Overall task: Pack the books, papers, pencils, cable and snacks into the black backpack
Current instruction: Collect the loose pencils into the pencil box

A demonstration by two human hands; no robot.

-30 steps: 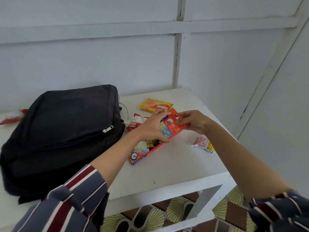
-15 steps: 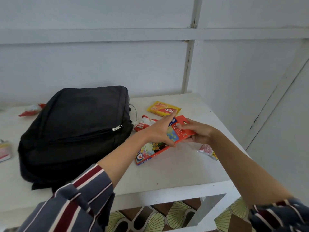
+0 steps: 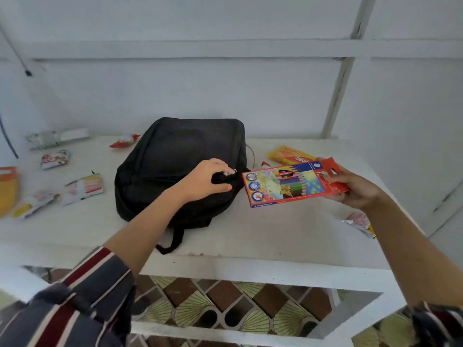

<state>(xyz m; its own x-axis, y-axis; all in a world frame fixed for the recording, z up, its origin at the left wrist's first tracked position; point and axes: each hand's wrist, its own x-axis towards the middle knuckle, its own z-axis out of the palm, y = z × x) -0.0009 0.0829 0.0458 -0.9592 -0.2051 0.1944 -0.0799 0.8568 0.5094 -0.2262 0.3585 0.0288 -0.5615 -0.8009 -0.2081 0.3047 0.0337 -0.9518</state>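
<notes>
Two hands: right hand point(image 3: 355, 190) grip holds pencil box point(image 3: 288, 185); left hand point(image 3: 208, 180) apparently pinches backpack point(image 3: 175, 151) zipper.

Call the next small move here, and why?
Probably pull the zipper open with the left hand. Its fingers already sit at the pull, the backpack looks zipped shut, and the right hand holds the pencil box just beside it, with no opening to put it in.
</notes>
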